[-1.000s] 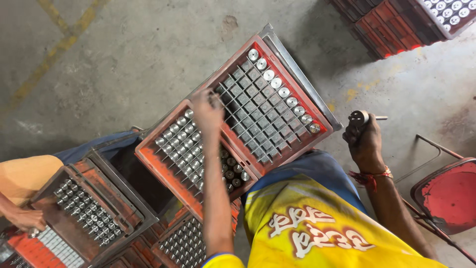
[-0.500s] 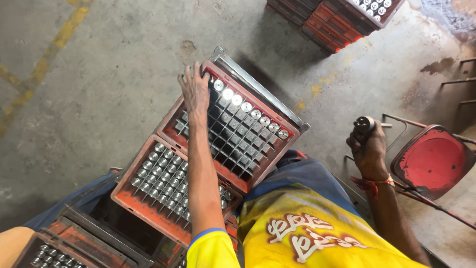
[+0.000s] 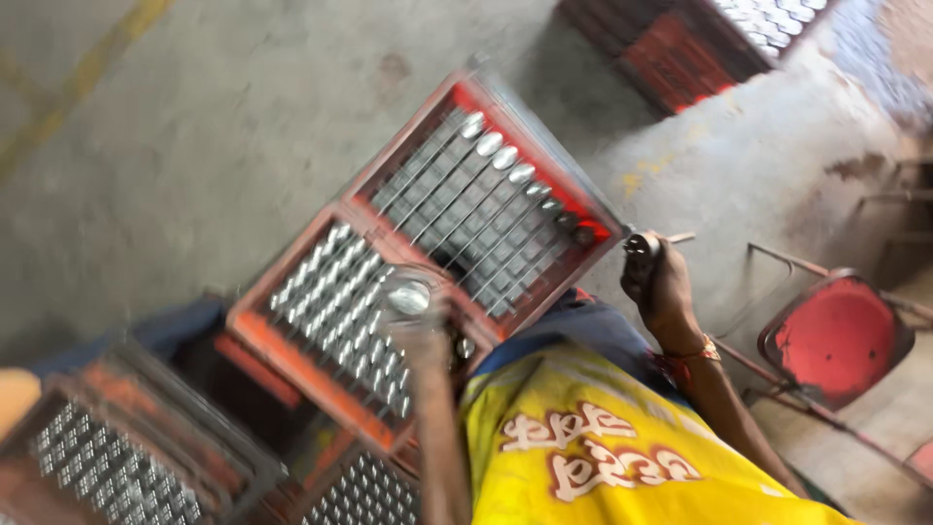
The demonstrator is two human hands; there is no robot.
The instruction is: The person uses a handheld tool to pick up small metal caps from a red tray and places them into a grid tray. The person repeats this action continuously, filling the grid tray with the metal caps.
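Head view, motion-blurred. Left hand (image 3: 425, 335) is raised over the near edge of the tilted red plastic crate with a metal grid of compartments (image 3: 486, 209), fingers closed around a small round shiny metal cap-topped piece (image 3: 409, 297); the exact grip is smeared by blur. A row of similar silvery round tops lies along the crate's far upper edge. A second red crate filled with rows of silvery tops (image 3: 330, 311) lies just beside it, lower left, touching it. Right hand (image 3: 659, 287) is held apart to the right, fist closed on a small dark metal tool with a thin rod sticking out (image 3: 643, 244). Red round-seated metal stool (image 3: 836, 335) stands right on the grey concrete floor (image 3: 194, 146).
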